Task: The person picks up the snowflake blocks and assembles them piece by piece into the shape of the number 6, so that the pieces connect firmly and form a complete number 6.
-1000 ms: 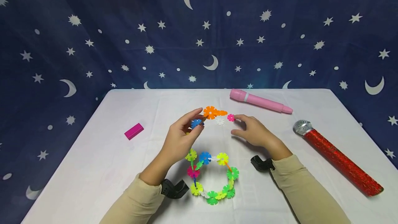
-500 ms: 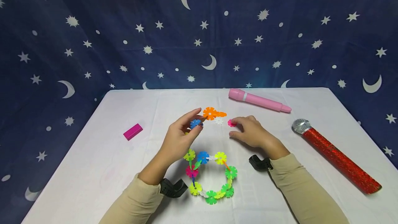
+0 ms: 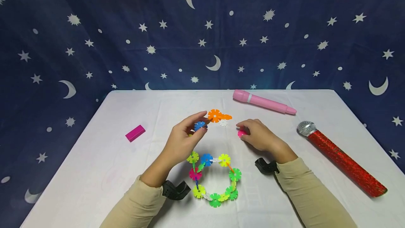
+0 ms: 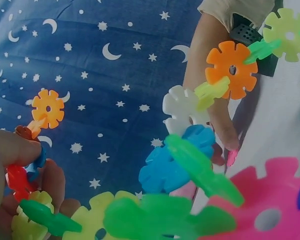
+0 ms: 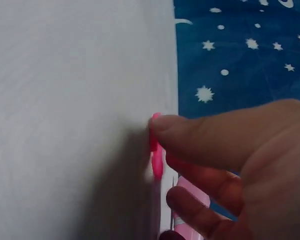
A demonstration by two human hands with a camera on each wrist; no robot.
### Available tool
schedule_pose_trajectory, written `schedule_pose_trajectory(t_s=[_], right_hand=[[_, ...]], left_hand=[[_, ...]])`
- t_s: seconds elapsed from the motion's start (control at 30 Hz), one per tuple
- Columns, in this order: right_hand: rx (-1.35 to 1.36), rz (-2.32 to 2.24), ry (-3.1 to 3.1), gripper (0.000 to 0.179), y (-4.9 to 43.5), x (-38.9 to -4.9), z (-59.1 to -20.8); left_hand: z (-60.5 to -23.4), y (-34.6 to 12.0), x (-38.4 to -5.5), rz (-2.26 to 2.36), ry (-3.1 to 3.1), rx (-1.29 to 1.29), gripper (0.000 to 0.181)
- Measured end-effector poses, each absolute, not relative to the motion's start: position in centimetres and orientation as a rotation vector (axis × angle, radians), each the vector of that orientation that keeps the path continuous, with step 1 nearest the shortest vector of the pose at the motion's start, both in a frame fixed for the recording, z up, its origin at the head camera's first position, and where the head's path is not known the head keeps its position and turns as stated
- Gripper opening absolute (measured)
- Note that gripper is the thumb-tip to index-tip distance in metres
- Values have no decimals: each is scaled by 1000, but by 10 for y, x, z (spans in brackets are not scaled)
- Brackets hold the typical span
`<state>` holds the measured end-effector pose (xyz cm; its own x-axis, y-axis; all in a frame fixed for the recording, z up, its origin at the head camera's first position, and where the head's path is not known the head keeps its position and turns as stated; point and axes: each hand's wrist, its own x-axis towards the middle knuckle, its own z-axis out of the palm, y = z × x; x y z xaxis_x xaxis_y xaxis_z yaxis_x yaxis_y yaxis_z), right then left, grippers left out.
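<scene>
My left hand (image 3: 185, 140) pinches a chain of interlocking flower-shaped discs near one end, between thumb and fingers. A blue disc (image 3: 199, 126) shows at the fingertips, and an orange disc (image 3: 214, 115) sticks out beyond them. The rest of the chain (image 3: 216, 200) hangs below the hand in a loop of green, yellow, blue, pink and white discs. In my right hand (image 3: 261, 134), thumb and fingers pinch a loose pink disc (image 5: 156, 150), close over the table. A white disc (image 3: 223, 123) lies between the two hands, just beneath the chain's orange end in the head view.
On the white table (image 3: 95, 171), a magenta block (image 3: 135, 133) lies to the left. A pink toy microphone (image 3: 264, 102) rests at the back right, and a red glittery microphone (image 3: 345, 161) lies at the right. A starry blue cloth (image 3: 174, 45) hangs behind.
My right hand has drawn the pink disc nearer to me and slightly right, away from the white disc, its thumb now closed on it. My left hand stays nearly still with the chain.
</scene>
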<state>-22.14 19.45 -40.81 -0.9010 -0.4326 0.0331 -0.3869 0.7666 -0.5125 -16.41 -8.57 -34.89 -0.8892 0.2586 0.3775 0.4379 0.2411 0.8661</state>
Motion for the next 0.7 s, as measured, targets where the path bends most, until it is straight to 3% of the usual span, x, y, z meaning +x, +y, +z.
schedule_pose_trajectory(t_s=[0.23,0.4,0.57,0.7], right_hand=[[-590,-813,2892,28,195,-224,-405],[-523,-1319,2925,10,192,-216,-387],[-625,-2028,2624,17,182,-197,-357],[-737,-2234,2448,23,175,-183,-340]], left_hand=[[-348,-87,-164,-1721,-2360,-656,46],[-348,-87,-162,-1736,-2344,-667,47],[-348,-87,-162,-1741,-2324,-695,45],[-347,-87,-162,-1737,-2307,-715,44]])
